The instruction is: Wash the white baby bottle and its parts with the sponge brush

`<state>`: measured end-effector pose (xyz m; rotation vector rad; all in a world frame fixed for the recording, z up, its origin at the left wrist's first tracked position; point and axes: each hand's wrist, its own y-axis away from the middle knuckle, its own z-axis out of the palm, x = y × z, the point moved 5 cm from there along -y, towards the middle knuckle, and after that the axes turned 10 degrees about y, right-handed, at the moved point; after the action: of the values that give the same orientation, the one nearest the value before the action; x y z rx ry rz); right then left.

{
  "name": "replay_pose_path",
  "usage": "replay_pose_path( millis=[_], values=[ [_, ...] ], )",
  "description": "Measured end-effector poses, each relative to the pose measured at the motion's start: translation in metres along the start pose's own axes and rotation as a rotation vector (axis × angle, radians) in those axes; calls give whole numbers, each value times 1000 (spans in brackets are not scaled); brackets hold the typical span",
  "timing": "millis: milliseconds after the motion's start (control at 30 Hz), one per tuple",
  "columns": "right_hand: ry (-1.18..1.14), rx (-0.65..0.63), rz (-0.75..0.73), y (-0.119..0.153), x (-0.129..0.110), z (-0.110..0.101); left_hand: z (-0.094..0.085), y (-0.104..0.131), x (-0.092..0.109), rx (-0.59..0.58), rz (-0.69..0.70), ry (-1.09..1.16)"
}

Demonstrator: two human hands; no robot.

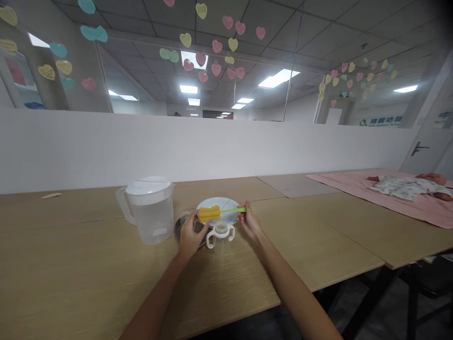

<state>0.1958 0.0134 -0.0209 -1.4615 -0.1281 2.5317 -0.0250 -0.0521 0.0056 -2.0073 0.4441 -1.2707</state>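
Observation:
A sponge brush (pixel 209 214) with a yellow head and a thin green handle is held level above a white bowl (pixel 227 204). My right hand (pixel 249 221) grips the end of its handle. At the brush's yellow head, my left hand (pixel 191 234) has its thumb and fingers against the sponge. Just below stands a clear bottle (pixel 221 245) with white side handles and an uncovered mouth. Partly behind my left hand lies a dark round dish (pixel 179 230) with a small clear item on it, too covered to make out.
To the left stands a lidded clear pitcher (pixel 155 222) with a white handle. A flat light piece (pixel 51 195) lies at the far left. On the right, a pink cloth (pixel 354 191) bears a clothed doll (pixel 403 187). A white wall (pixel 212 146) backs the table (pixel 88 278).

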Motion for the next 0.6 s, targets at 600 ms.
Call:
replay_pose_path(
  millis=[600],
  values=[
    [65, -41, -47, -2, -2, -2, -1, 0, -1, 3, -40, -10]
  ],
)
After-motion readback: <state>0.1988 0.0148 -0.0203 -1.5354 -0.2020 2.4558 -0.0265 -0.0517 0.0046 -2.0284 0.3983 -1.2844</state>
